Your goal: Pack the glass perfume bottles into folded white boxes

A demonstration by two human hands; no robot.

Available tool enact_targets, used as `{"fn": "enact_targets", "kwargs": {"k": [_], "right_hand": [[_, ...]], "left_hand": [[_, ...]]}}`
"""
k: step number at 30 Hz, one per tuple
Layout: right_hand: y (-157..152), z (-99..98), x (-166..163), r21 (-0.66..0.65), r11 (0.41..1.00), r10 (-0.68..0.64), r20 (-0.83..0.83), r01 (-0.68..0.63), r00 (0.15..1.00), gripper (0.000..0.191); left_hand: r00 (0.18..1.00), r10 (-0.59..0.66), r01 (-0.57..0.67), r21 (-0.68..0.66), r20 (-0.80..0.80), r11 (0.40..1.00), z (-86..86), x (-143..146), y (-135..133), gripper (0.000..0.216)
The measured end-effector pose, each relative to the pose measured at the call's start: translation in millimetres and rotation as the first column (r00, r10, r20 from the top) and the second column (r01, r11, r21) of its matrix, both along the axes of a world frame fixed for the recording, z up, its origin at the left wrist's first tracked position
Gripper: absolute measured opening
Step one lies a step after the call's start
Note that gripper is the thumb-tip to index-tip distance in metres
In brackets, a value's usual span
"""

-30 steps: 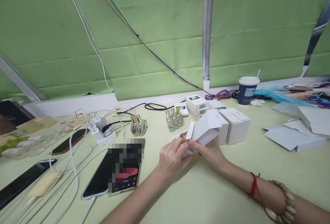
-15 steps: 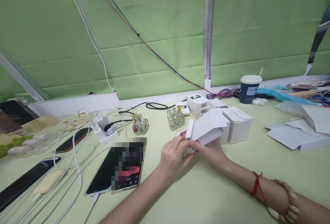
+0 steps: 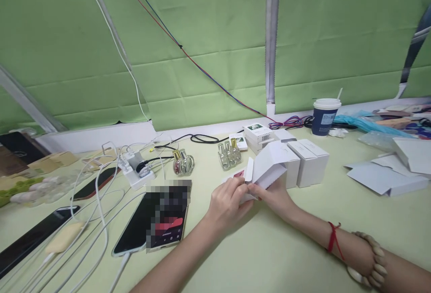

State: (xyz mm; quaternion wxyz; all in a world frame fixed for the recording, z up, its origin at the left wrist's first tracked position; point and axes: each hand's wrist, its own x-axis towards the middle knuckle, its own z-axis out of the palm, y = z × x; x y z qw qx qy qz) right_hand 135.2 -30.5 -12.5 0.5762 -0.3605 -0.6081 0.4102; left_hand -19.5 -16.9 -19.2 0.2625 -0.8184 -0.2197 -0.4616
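Note:
Both hands meet over a small white folding carton (image 3: 267, 169) in the middle of the pale green table (image 3: 269, 252). My left hand (image 3: 227, 205) pinches the carton's near end, fingers closed on a flap. My right hand (image 3: 274, 196) grips the carton from below and from the right, with a red string and a bead bracelet on that wrist. The carton lies tilted, its open flaps pointing towards me. A bit of red shows just behind the flap. Two closed white boxes (image 3: 308, 162) stand right behind it.
A phone (image 3: 153, 228) on a cable lies left of my hands, with more phones, a power strip (image 3: 136, 171) and tangled white cables further left. Small glass bottles (image 3: 229, 154), stacked printed boxes (image 3: 257, 136), a paper cup (image 3: 323, 117) and flat white card blanks (image 3: 387, 178) sit behind and right.
The carton has turned and dropped a little between my hands, its far end now lower. Both hands stay in nearly the same spot.

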Motion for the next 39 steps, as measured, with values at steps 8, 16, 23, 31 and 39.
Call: {"fn": "enact_targets", "kwargs": {"k": [8, 16, 23, 31, 39], "right_hand": [[-0.1, 0.8, -1.5, -0.018, 1.0, 0.009, -0.064, -0.01, 0.998, 0.038], [2.5, -1.7, 2.8, -0.056, 0.998, -0.016, -0.135, 0.009, 0.991, 0.052], [7.7, -4.4, 4.9, 0.012, 0.999, -0.031, -0.157, 0.034, 0.987, 0.061], [10.2, -8.6, 8.0, 0.005, 1.0, -0.03, -0.08, 0.03, 0.996, 0.063], [8.9, -4.9, 9.3, 0.162, 0.941, -0.314, 0.095, 0.297, 0.945, 0.064]], "left_hand": [[0.999, -0.033, 0.035, -0.049, 0.041, 0.998, 1.9, -1.7, 2.0, 0.028], [0.976, -0.096, 0.129, -0.165, 0.194, 0.978, 7.1, -1.5, 1.7, 0.032], [0.977, -0.123, 0.147, -0.134, 0.171, 0.98, 8.8, 1.6, -1.4, 0.037], [0.989, -0.07, 0.093, -0.18, 0.128, 0.979, 4.7, -0.6, -4.3, 0.037], [0.894, 0.003, 0.232, -0.469, 0.447, 0.852, 6.1, 3.9, -10.5, 0.048]]}}
